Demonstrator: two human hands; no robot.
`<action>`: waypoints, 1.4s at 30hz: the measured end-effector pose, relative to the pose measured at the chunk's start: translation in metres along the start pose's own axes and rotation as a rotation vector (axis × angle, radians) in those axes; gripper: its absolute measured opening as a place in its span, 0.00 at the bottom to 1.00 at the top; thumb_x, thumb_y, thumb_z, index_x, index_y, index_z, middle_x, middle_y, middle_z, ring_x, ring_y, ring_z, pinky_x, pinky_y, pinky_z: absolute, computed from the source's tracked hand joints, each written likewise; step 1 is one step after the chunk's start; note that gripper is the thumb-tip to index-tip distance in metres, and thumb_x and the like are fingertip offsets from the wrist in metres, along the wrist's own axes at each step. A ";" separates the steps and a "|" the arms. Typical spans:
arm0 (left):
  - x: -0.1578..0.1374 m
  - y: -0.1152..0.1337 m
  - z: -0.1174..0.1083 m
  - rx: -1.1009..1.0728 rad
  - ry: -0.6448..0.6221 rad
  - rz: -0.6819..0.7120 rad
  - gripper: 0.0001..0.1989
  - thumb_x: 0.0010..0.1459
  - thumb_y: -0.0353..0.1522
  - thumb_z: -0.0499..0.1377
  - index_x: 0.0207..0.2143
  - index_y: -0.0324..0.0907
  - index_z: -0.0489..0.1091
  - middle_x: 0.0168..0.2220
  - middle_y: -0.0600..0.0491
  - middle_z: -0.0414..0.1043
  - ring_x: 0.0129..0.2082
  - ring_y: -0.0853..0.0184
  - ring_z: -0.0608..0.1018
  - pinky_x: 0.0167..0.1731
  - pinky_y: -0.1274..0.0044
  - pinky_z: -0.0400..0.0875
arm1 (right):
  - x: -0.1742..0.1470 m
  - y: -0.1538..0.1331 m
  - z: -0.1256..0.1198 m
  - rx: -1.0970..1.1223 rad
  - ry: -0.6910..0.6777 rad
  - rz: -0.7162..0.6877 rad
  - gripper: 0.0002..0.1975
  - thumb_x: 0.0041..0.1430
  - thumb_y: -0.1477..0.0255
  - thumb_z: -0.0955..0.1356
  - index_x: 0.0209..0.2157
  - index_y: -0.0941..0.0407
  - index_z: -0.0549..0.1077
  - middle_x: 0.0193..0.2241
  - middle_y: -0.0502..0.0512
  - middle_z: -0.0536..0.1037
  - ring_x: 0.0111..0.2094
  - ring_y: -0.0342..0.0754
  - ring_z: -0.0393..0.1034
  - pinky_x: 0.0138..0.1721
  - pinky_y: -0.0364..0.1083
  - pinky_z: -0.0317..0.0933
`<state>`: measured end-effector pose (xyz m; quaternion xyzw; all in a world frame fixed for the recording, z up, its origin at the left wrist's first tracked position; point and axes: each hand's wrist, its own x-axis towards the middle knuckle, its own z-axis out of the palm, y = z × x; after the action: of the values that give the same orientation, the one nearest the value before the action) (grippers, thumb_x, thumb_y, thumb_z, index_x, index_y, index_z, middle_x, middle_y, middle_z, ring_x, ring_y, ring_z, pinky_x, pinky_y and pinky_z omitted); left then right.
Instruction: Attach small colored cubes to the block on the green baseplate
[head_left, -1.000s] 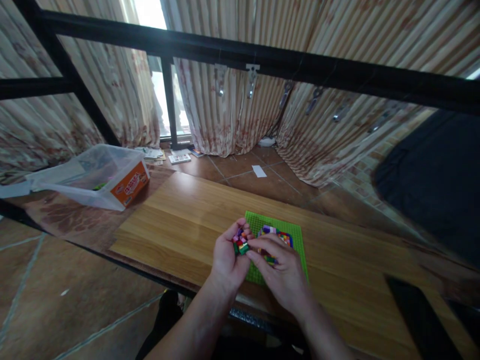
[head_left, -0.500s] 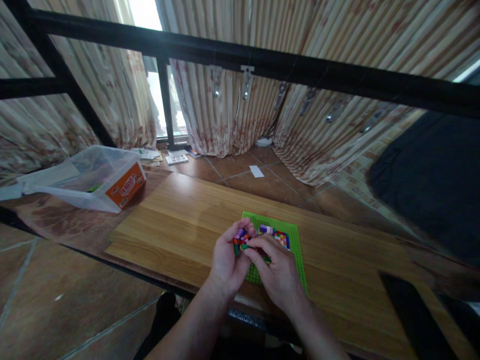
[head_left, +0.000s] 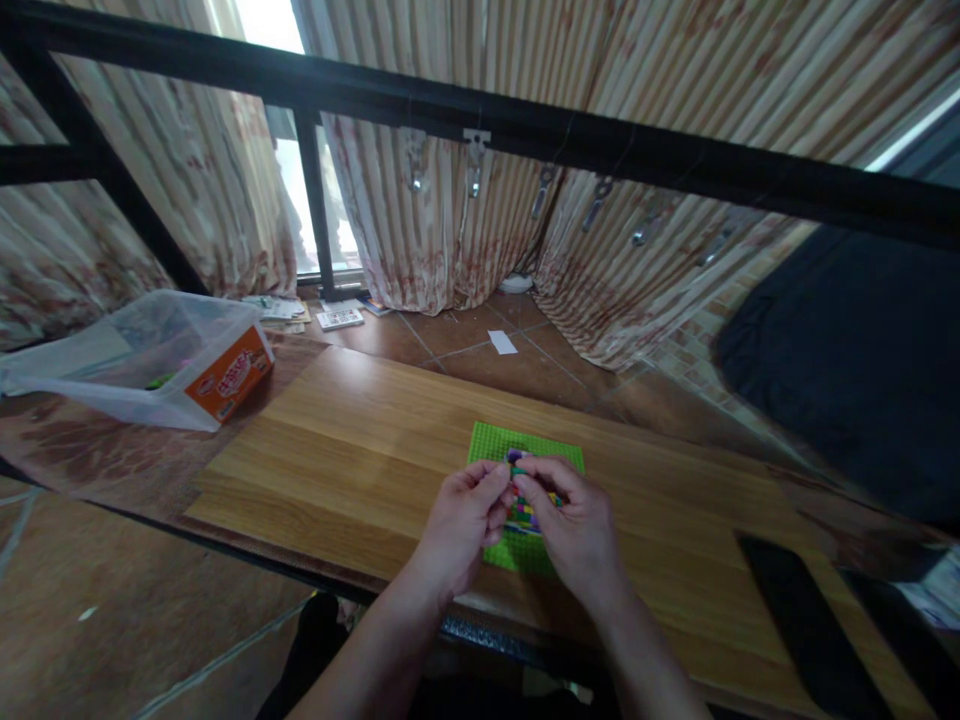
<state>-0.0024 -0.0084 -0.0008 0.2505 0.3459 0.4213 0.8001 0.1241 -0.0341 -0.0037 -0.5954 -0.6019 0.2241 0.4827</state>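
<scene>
Resting on one wooden table (head_left: pixel 360 450): two hands — left hand (head_left: pixel 459 525) and right hand (head_left: pixel 577 530), fingertips pinched together on one cluster of small coloured bricks (head_left: pixel 523 510) over one green baseplate (head_left: pixel 495 445). Farther left — one clear plastic bin (head_left: pixel 142 355).

Two bare forearms, no sleeves in view. Left hand (head_left: pixel 459 524) and right hand (head_left: pixel 579 530) without gloves, rings or watch. Dark clothing at six o'clock.
</scene>
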 end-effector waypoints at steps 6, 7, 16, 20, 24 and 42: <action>-0.002 0.002 0.001 -0.017 -0.042 -0.020 0.16 0.44 0.38 0.68 0.24 0.38 0.65 0.19 0.61 0.61 0.13 0.83 0.53 0.12 0.86 0.40 | 0.000 -0.001 0.000 0.142 -0.016 0.115 0.05 0.55 0.67 0.69 0.33 0.51 0.77 0.34 0.51 0.79 0.38 0.48 0.72 0.42 0.48 0.64; -0.003 0.002 0.000 -0.037 -0.054 -0.040 0.16 0.44 0.37 0.68 0.24 0.38 0.65 0.19 0.61 0.61 0.13 0.83 0.53 0.12 0.86 0.40 | 0.000 0.000 -0.002 0.200 -0.008 0.157 0.05 0.54 0.67 0.69 0.32 0.51 0.77 0.33 0.51 0.79 0.36 0.48 0.73 0.40 0.47 0.64; 0.004 0.007 -0.011 -0.071 0.083 0.016 0.14 0.43 0.34 0.67 0.24 0.37 0.65 0.20 0.60 0.62 0.14 0.83 0.56 0.11 0.87 0.41 | 0.016 0.034 -0.035 0.056 0.208 0.223 0.09 0.51 0.66 0.69 0.34 0.53 0.79 0.32 0.53 0.80 0.34 0.50 0.73 0.38 0.49 0.65; 0.005 0.006 -0.010 -0.059 0.093 0.000 0.14 0.43 0.34 0.68 0.24 0.37 0.65 0.21 0.59 0.63 0.14 0.82 0.57 0.11 0.87 0.42 | 0.019 0.046 -0.029 -0.124 0.105 0.093 0.10 0.54 0.68 0.66 0.35 0.52 0.79 0.35 0.54 0.79 0.38 0.50 0.72 0.42 0.50 0.64; 0.003 0.006 -0.009 -0.051 0.080 -0.014 0.15 0.42 0.33 0.68 0.23 0.38 0.64 0.20 0.59 0.63 0.14 0.82 0.57 0.11 0.87 0.41 | 0.022 0.047 -0.023 -0.206 0.098 0.084 0.10 0.54 0.69 0.66 0.34 0.50 0.79 0.36 0.53 0.79 0.40 0.52 0.71 0.46 0.53 0.61; 0.004 0.006 -0.011 -0.047 0.086 0.000 0.13 0.45 0.33 0.66 0.24 0.38 0.64 0.21 0.59 0.63 0.14 0.82 0.56 0.11 0.86 0.42 | 0.019 0.049 -0.017 -0.312 0.090 -0.033 0.05 0.54 0.68 0.68 0.28 0.51 0.77 0.30 0.53 0.79 0.36 0.51 0.69 0.41 0.51 0.61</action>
<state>-0.0123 -0.0006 -0.0055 0.2130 0.3700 0.4398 0.7902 0.1662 -0.0125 -0.0320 -0.6628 -0.6167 0.0929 0.4144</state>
